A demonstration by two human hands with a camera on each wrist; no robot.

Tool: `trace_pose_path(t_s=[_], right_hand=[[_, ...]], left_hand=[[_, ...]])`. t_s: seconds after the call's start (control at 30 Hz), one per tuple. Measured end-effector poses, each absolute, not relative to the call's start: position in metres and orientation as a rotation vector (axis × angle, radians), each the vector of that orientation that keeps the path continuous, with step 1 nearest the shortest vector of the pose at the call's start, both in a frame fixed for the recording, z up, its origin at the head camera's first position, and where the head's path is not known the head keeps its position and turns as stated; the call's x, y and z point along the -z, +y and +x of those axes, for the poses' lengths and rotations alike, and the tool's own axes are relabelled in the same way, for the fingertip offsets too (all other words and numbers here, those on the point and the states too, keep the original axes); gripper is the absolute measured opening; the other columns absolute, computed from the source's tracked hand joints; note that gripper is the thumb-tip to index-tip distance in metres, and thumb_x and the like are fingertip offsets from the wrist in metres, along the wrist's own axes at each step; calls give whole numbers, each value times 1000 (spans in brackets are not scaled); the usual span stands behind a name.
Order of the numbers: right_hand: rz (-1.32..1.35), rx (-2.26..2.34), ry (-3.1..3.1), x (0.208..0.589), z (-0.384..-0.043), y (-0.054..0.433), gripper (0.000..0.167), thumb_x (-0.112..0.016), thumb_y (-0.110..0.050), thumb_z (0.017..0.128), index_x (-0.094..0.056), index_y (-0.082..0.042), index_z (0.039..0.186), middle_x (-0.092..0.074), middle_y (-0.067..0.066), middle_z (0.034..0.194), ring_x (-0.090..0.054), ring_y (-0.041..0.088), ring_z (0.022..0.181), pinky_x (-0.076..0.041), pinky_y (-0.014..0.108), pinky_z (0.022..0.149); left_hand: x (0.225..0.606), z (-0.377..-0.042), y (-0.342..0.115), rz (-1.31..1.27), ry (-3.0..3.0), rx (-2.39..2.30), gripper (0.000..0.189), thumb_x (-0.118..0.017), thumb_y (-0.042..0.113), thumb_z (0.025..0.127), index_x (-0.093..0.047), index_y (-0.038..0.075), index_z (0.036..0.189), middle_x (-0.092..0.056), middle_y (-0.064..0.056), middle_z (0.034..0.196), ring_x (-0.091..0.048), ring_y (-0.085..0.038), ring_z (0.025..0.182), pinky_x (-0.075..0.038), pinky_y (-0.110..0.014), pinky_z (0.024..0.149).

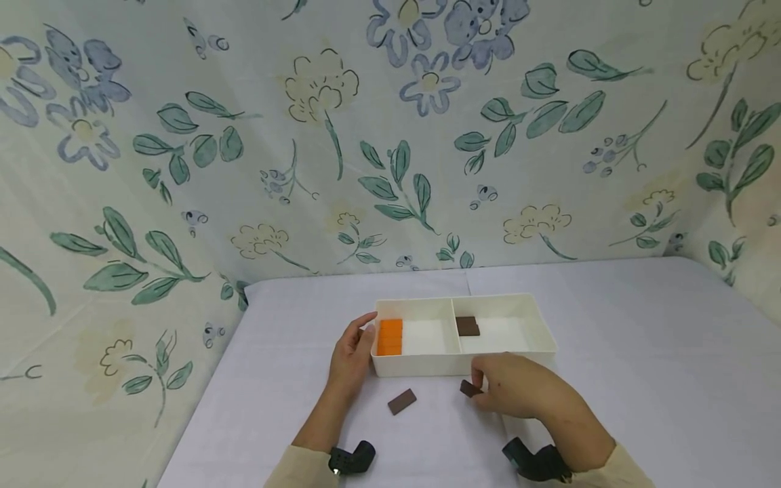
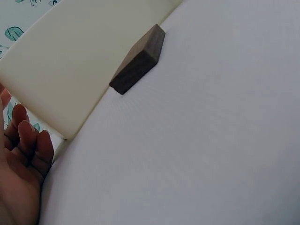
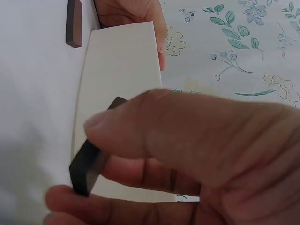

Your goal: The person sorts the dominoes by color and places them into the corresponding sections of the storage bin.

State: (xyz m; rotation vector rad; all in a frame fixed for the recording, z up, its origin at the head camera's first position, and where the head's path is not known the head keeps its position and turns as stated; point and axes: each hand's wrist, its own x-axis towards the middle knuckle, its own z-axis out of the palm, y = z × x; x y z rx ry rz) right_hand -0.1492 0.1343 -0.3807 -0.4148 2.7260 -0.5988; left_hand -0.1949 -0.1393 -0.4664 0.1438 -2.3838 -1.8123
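A white two-compartment box (image 1: 421, 367) stands on the table. My left hand (image 1: 350, 359) rests against its left end, with relaxed fingers along the wall and rim. Between the thumb and fingers of my right hand (image 1: 518, 386) is a dark brown rectangular block (image 3: 86, 161), pinched just in front of the box and above the cloth. Another brown block (image 1: 402, 402) lies flat on the cloth between the hands. Inside the left compartment, orange blocks (image 1: 390, 337) form a column along the left wall. Brown blocks (image 1: 468, 327) sit together by the divider in the right compartment.
A white cloth (image 1: 641, 352) covers the table. Behind and to the left hangs a floral curtain (image 1: 342, 156). Dark wrist cameras (image 1: 352, 458) are strapped to both forearms. Something pale, partly hidden, shows beneath the right wrist.
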Motion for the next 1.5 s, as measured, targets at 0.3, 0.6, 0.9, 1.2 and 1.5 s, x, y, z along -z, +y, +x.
trace_pose_path(t_s=[0.3, 0.6, 0.9, 1.2, 1.5], right_hand=[[-456, 639, 2715, 382, -149, 134, 21, -80, -13, 82, -60, -18, 85, -58, -3, 70, -53, 14, 62, -42, 30, 56], [-436, 631, 2719, 383, -150, 133, 20, -80, -13, 83, -61, -19, 86, -58, -2, 69, -54, 16, 62, -42, 31, 56], [-448, 666, 2710, 384, -149, 133, 20, -80, -13, 83, -61, -19, 87, -58, -2, 70, -53, 15, 62, -42, 30, 56], [-429, 725, 2689, 389, -149, 129, 19, -80, -13, 85, -62, -17, 88, -59, -2, 72, -54, 15, 63, -43, 30, 55], [-474, 733, 2694, 391, -150, 128, 16, -79, -16, 85, -64, -17, 88, -59, -3, 71, -54, 15, 62, -43, 30, 55]], left_hand=[[465, -195, -138, 164, -2391, 1812, 31, -53, 40, 105, -61, 41, 134, -49, -2, 90, -49, -19, 79, -40, -24, 64], [468, -197, -140, 143, -2381, 1806, 32, -53, 42, 105, -62, 38, 135, -48, -2, 89, -49, -18, 78, -40, -24, 63], [468, -196, -140, 148, -2383, 1796, 32, -53, 41, 105, -62, 37, 135, -48, -2, 88, -49, -18, 77, -40, -24, 63], [468, -197, -138, 135, -2378, 1805, 32, -53, 43, 105, -63, 37, 135, -48, -2, 88, -48, -18, 77, -39, -24, 63], [468, -196, -139, 92, -2368, 1791, 33, -54, 43, 105, -63, 34, 135, -48, -1, 87, -48, -16, 76, -39, -23, 62]])
